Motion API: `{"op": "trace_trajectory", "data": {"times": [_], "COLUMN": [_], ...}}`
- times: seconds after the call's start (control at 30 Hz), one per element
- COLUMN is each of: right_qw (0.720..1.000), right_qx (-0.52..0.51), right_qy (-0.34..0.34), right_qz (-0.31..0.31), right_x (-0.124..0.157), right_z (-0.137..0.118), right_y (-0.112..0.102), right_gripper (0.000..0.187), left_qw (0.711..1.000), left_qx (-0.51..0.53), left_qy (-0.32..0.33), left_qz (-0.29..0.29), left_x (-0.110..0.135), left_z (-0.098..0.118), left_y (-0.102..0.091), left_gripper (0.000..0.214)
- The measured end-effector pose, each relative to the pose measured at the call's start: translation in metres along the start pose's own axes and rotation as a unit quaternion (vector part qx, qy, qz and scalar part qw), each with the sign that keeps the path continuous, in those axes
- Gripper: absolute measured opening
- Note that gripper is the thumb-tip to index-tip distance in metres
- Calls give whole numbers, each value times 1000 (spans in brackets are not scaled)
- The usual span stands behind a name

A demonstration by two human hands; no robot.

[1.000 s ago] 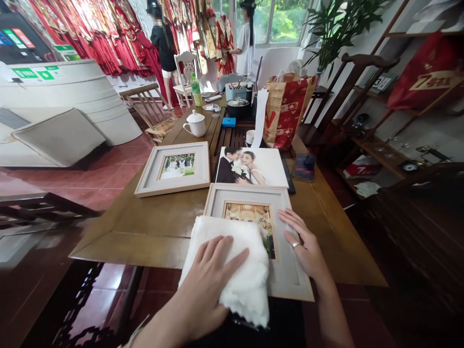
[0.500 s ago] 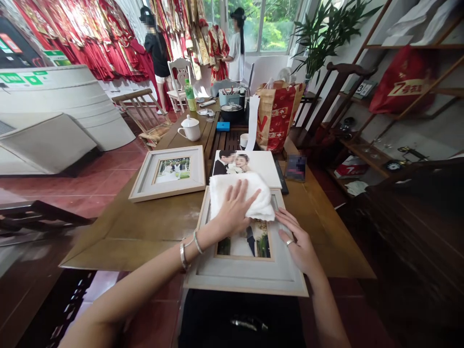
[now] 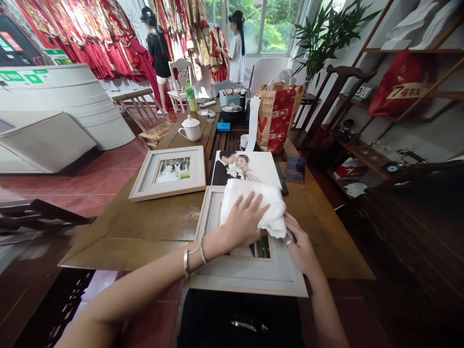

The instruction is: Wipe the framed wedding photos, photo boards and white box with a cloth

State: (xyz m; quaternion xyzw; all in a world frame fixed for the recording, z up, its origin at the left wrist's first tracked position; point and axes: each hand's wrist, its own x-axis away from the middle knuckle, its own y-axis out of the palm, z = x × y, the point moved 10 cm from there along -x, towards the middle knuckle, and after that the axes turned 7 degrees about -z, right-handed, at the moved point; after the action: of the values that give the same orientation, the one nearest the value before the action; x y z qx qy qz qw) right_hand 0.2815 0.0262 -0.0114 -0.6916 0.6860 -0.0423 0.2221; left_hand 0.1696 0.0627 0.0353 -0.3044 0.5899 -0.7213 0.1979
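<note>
My left hand: spread flat on top of the cloth, no grip. Cloth pokes out past my fingers, 11 to 3 o'clock, over the frame's 1 o'clock area. My right hand sits at the frame's 3 o'clock edge; can't tell if gripping. Versus half a second ago: cloth slid toward 4 o'clock, baring more print; frame unmoved.

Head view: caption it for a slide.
The left hand rests on a white cloth over a framed photo, the right hand at its edge.
</note>
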Motion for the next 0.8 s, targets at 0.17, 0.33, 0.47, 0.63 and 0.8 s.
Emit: {"op": "trace_trajectory", "data": {"times": [0.17, 0.33, 0.47, 0.63, 0.8], "right_qw": [1000, 999, 999, 999, 1000], "right_qx": [8, 25, 31, 19, 6], "right_qy": [-24, -21, -7, -19, -15], "right_qz": [-4, -8, -21, -26, -24], "right_x": [0, -1, -2, -1, -1], "right_z": [-5, -9, -9, -11, -8], "right_y": [0, 0, 2, 3, 4], "right_gripper": [32, 33, 36, 37, 40], "left_qw": [998, 992, 980, 988, 994], "left_qx": [18, 76, 130, 107, 3], "left_qy": [-40, 17, 92, 22, -95], "left_qz": [-48, -96, -121, -106, -60], "left_x": [29, 71, 102, 85, 36], "left_z": [5, 42, 73, 55, 5], "left_y": [12, 27, 37, 36, 21], "left_gripper": [67, 70, 72, 70, 79]}}
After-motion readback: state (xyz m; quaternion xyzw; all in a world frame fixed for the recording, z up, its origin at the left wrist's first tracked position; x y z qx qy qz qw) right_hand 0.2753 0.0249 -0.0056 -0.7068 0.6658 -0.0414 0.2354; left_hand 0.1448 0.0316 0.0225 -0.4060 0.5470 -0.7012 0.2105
